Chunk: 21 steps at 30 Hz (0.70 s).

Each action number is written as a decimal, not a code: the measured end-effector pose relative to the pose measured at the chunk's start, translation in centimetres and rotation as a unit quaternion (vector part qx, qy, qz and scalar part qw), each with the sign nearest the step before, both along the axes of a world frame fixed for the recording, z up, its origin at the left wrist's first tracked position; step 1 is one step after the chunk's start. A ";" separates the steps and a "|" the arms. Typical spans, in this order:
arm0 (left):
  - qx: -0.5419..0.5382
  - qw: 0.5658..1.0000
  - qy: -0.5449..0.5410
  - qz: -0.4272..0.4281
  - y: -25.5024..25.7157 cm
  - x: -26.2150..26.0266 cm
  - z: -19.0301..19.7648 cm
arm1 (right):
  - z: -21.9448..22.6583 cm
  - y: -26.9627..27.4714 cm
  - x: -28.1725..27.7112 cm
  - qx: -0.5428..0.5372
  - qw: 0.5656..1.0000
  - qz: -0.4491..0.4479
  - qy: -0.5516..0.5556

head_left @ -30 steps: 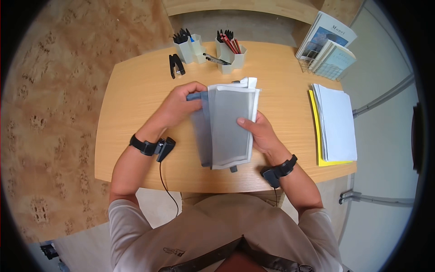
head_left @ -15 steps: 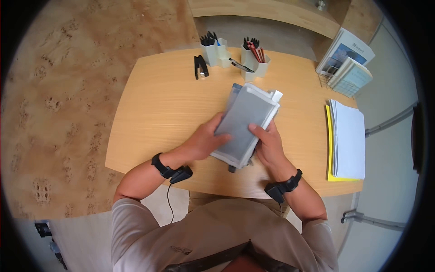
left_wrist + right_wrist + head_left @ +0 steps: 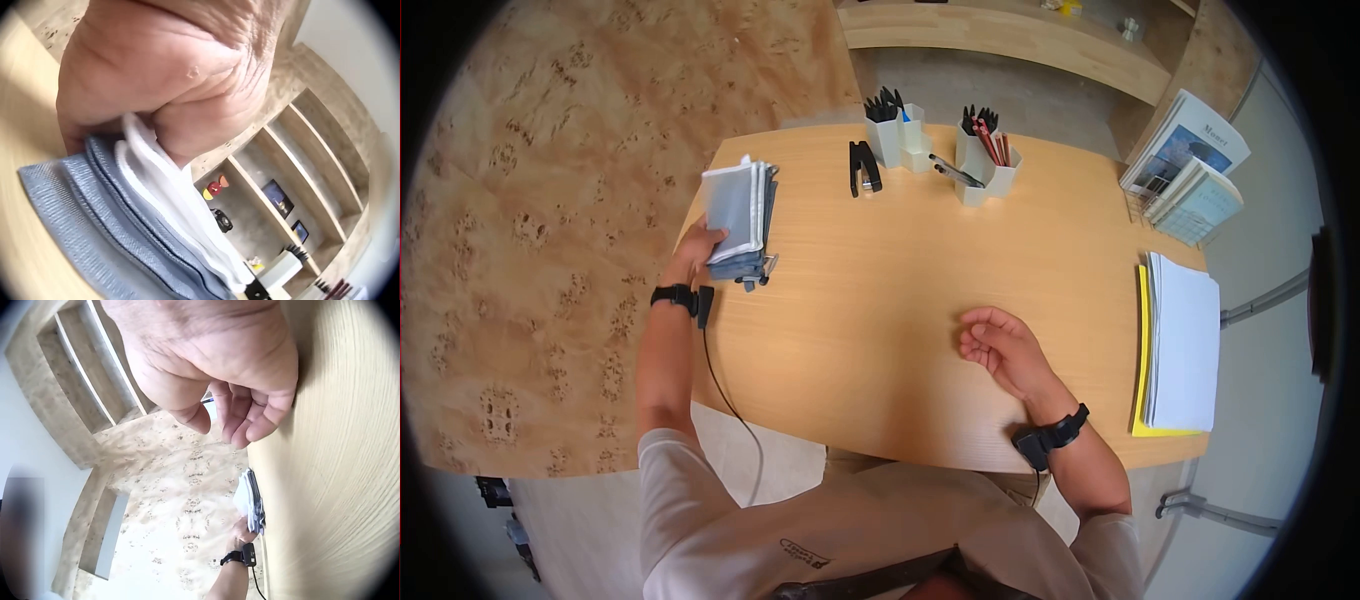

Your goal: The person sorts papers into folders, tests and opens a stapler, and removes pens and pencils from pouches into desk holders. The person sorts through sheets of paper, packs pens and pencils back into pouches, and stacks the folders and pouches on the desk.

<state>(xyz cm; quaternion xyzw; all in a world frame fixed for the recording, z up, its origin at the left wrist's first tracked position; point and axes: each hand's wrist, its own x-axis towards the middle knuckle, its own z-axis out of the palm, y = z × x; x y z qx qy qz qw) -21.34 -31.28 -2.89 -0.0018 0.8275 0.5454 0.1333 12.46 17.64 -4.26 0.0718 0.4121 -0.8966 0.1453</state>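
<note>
At the desk's left edge, the left hand (image 3: pixel 698 248) grips a stack of zip pouches (image 3: pixel 735 207), thumb over the top one; the lower fingers are hidden beneath. The left wrist view shows blue-grey mesh pouches (image 3: pixel 119 219) with white-edged ones against them, held by the left hand (image 3: pixel 156 75). The right hand (image 3: pixel 1008 350) is by the desk's front right part, fingers loosely curled and holding nothing. In the right wrist view the right hand (image 3: pixel 212 369) has its fingers bent beside the desk surface, with the pouches (image 3: pixel 251 500) far off.
A black stapler (image 3: pixel 863 168) lies left of two pale pen holders (image 3: pixel 884 140), (image 3: pixel 990 180). Books (image 3: pixel 1185 150) stand in a wire rack at the back right. White papers (image 3: pixel 1183 340) on a yellow folder lie along the right edge of the desk (image 3: pixel 880 300).
The pouches have moved from the desk's middle to its left edge in the left hand. The right hand has let go of them and stays on the right side. The head view has shifted.
</note>
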 end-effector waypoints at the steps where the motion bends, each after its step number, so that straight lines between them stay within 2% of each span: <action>1: -0.008 1.000 0.014 -0.018 -0.7 -2.0 -0.6 | -0.1 0.1 -0.1 0.000 1.000 0.002 -0.001; 2: -0.008 1.000 0.014 -0.015 0.7 -2.0 0.9 | -0.1 0.1 -0.1 -0.020 1.000 -0.008 -0.004; 4: -0.085 0.994 0.062 0.036 3.5 -2.4 3.7 | -0.2 0.3 -0.2 -0.040 0.999 -0.016 -0.008; 5: -0.084 0.994 0.062 0.038 3.5 -3.5 4.1 | -0.3 0.5 -0.3 -0.064 0.998 -0.010 -0.006; 6: -0.152 0.983 0.093 0.041 3.7 -4.6 4.4 | -0.4 0.6 -0.3 -0.088 0.996 -0.005 -0.004; 7: -0.217 0.967 0.124 0.043 4.0 -6.0 4.5 | -0.4 0.7 -0.3 -0.087 0.996 -0.005 -0.004; 8: -0.216 0.968 0.124 0.042 3.3 -8.2 3.9 | -0.4 0.8 -0.3 -0.090 0.996 -0.002 -0.004; 10: -0.318 0.926 0.200 -0.020 0.5 -12.3 1.8 | -0.3 0.9 -0.2 -0.094 0.996 0.000 -0.004; 14: -0.328 0.921 0.208 -0.036 0.2 -13.5 1.9 | -0.4 1.0 0.0 -0.084 0.996 0.012 -0.010; 16: -0.386 0.899 0.207 -0.012 0.4 -13.5 1.6 | -0.5 1.0 -0.2 -0.082 0.996 0.015 -0.015; 19: -0.429 0.889 0.158 -0.038 0.1 -13.9 1.5 | -0.3 0.9 -0.1 -0.073 0.997 0.016 -0.017; 21: -0.406 0.902 0.142 -0.035 0.1 -14.3 1.5 | 0.0 0.8 -0.1 -0.057 0.998 0.015 -0.016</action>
